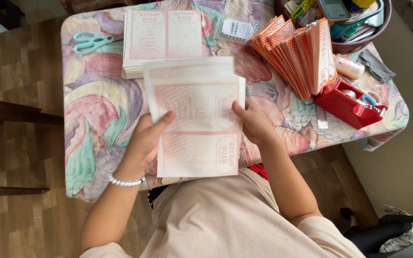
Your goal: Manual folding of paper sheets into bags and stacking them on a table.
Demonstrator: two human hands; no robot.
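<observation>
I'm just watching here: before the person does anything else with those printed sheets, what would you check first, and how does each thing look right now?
1. Left hand grips the printed sheets at their left edge: ok.
2. Right hand on the right edge: ok.
3. Sheets squared up: not ok, they are fanned apart.
4. How many sheets are held: cannot tell.
5. Flat stack behind lies neat on the table: ok.
6. Scissors lie away from both hands: ok.

A few white sheets [198, 122] printed with pink-red patterned panels lie flat, slightly fanned, at the surface's six-o'clock edge.
</observation>
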